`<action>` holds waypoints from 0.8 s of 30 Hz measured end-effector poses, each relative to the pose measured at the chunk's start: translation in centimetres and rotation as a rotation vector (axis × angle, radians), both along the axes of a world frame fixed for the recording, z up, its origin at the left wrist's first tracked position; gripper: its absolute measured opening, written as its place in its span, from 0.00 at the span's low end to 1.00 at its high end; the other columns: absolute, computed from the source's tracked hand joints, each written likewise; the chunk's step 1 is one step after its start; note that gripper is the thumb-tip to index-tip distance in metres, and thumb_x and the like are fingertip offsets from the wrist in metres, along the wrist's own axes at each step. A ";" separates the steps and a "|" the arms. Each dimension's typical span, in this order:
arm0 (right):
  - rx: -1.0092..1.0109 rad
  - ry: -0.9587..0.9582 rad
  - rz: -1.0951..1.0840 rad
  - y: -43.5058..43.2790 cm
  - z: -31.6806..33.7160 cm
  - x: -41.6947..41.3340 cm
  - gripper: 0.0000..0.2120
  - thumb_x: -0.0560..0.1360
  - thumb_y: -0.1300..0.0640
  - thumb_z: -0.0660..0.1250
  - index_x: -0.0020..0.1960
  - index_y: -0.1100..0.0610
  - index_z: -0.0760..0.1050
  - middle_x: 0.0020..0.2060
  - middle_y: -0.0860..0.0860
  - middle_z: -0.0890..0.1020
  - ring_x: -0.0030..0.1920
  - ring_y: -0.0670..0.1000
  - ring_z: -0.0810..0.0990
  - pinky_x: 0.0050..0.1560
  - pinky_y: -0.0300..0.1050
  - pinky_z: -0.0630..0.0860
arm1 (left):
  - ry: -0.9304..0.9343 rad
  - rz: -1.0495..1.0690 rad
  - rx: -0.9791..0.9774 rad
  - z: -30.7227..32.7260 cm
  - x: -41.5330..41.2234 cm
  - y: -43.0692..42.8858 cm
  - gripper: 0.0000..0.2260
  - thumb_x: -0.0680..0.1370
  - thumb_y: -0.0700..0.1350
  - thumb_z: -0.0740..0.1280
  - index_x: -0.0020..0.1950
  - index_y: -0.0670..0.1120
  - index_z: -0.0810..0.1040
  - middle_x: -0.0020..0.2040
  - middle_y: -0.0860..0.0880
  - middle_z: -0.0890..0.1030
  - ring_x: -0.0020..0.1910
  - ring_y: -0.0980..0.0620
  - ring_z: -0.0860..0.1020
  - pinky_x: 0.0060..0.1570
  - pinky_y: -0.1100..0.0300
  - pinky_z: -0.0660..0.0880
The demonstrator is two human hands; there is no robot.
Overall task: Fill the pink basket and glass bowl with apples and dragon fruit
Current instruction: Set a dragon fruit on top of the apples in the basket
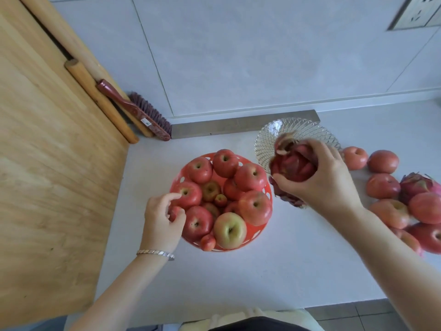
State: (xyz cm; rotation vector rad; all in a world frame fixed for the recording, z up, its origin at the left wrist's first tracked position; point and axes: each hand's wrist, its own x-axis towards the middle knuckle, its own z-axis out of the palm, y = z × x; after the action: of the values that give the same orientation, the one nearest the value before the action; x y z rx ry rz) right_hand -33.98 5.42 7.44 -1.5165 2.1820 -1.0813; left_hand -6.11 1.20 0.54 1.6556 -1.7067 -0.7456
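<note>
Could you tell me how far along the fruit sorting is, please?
Done: the pink basket is heaped with apples. In hand: the right hand holds a dragon fruit over the glass bowl; the left hand pinches a small apple. Left: loose apples and another dragon fruit on the counter.

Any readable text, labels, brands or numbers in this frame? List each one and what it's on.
Sticker on the brush: some print, too small and blurred to read.
Wall socket: no readable marking.
Pink basket, glass bowl: no text. Nothing else legible.
</note>
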 end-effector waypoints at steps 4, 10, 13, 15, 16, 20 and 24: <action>-0.055 -0.099 0.204 -3.9 1.6 4.7 0.33 0.52 0.38 0.71 0.56 0.45 0.70 0.48 0.47 0.76 0.48 0.39 0.72 0.49 0.21 0.64 | 0.027 0.094 0.193 -1.2 0.5 -0.9 0.15 0.73 0.37 0.66 0.59 0.44 0.73 0.59 0.44 0.71 0.58 0.49 0.70 0.59 0.55 0.69; 0.285 0.108 0.416 -7.7 -3.5 10.4 0.38 0.58 0.40 0.73 0.65 0.48 0.66 0.57 0.52 0.75 0.55 0.54 0.76 0.52 0.48 0.76 | 0.046 0.026 0.401 -1.7 0.7 0.1 0.25 0.72 0.36 0.62 0.68 0.47 0.65 0.66 0.47 0.71 0.62 0.49 0.71 0.59 0.60 0.65; 0.394 0.276 0.433 -8.6 -5.5 11.3 0.42 0.60 0.40 0.72 0.69 0.46 0.60 0.60 0.55 0.72 0.55 0.59 0.76 0.45 0.49 0.75 | 0.086 0.025 0.442 -1.5 0.8 0.4 0.26 0.73 0.36 0.62 0.69 0.48 0.63 0.66 0.47 0.71 0.63 0.48 0.72 0.65 0.56 0.67; 0.399 0.341 0.457 -8.7 -6.4 11.7 0.42 0.60 0.40 0.72 0.69 0.48 0.59 0.59 0.56 0.71 0.56 0.60 0.74 0.43 0.48 0.74 | 0.105 0.022 0.454 -1.4 0.9 0.5 0.25 0.73 0.36 0.63 0.69 0.47 0.63 0.67 0.47 0.71 0.64 0.49 0.72 0.67 0.52 0.67; 0.405 0.374 0.468 -8.6 -6.7 11.8 0.41 0.61 0.40 0.72 0.69 0.49 0.60 0.59 0.55 0.70 0.57 0.59 0.73 0.44 0.48 0.74 | 0.108 0.020 0.460 -1.4 0.9 0.5 0.25 0.73 0.37 0.63 0.69 0.47 0.63 0.67 0.47 0.70 0.65 0.49 0.71 0.67 0.50 0.67; 0.375 0.431 0.488 -7.5 -7.0 11.6 0.40 0.64 0.38 0.71 0.70 0.50 0.59 0.61 0.53 0.70 0.61 0.56 0.70 0.54 0.50 0.72 | 0.112 0.010 0.468 -1.2 1.0 0.5 0.25 0.74 0.37 0.63 0.70 0.48 0.62 0.68 0.47 0.69 0.65 0.49 0.71 0.68 0.50 0.66; 0.120 0.240 0.344 -6.5 -5.4 9.7 0.33 0.65 0.42 0.71 0.65 0.54 0.67 0.61 0.56 0.72 0.62 0.58 0.69 0.63 0.54 0.65 | 0.131 0.001 0.452 -1.5 1.0 0.4 0.25 0.74 0.38 0.64 0.70 0.47 0.62 0.67 0.48 0.69 0.64 0.49 0.71 0.66 0.54 0.67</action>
State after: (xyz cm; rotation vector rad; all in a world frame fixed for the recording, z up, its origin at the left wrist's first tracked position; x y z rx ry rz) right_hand -24.25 -1.09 2.06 -1.9562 1.9799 -0.6776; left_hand -5.10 1.59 -0.97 1.8493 -1.5193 -1.2828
